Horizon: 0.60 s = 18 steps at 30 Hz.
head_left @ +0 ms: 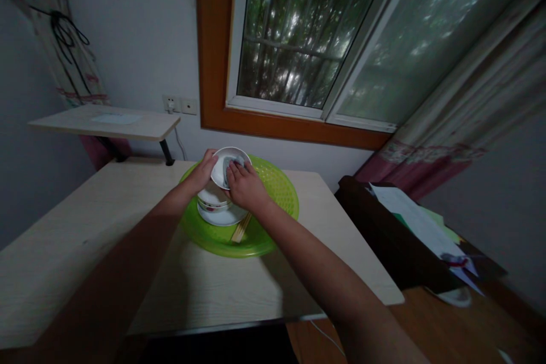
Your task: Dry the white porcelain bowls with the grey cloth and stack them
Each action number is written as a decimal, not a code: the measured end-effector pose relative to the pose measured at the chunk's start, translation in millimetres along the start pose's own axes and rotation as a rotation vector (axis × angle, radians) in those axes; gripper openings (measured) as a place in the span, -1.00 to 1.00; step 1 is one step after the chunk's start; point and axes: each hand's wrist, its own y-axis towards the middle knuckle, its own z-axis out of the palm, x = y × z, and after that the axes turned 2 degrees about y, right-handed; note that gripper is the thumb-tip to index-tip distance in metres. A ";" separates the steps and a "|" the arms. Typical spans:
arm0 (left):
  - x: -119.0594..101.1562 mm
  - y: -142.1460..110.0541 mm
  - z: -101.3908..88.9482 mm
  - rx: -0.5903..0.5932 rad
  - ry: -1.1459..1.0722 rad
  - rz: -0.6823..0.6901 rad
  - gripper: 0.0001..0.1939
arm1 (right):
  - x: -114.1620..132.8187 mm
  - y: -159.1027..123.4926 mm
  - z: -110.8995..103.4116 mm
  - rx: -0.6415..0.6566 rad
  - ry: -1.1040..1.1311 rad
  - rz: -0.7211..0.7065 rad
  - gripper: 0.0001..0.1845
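My left hand point(202, 172) grips the rim of a small white bowl point(219, 170), which is tilted toward me. Inside the bowl, my right hand point(246, 185) presses a greyish cloth point(228, 165) against the surface, its fingers bent over it. Below the raised bowl, patterned white bowls point(209, 203) stand stacked on a white plate point(219, 217). A bundle of wooden chopsticks point(240, 231) lies beside the plate, partly behind my right wrist. All of these are in or above a round green plastic basket point(288, 193).
The basket stands on a pale wooden table point(230, 290). At the back left rises a small shelf point(106, 122) on black legs. A window point(294, 34) is behind the table. To the right, papers point(409, 213) lie on a dark brown piece of furniture point(371, 233).
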 end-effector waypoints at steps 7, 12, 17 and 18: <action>1.9 -1.5 -3.8 -0.028 0.080 -0.043 -0.57 | 0.1 2.6 -10.1 0.105 -0.009 -0.075 -0.77; 2.3 -1.5 -3.9 -0.027 0.088 -0.015 -0.57 | -10.1 -1.9 -4.7 0.047 0.027 -0.201 -0.82; -3.6 -2.6 -3.9 0.033 0.112 0.006 -0.56 | -13.8 -4.4 4.3 0.040 0.133 -0.240 -0.70; -5.2 -2.9 -3.8 0.038 0.114 0.007 -0.56 | -13.7 -4.7 5.6 0.031 0.148 -0.240 -0.67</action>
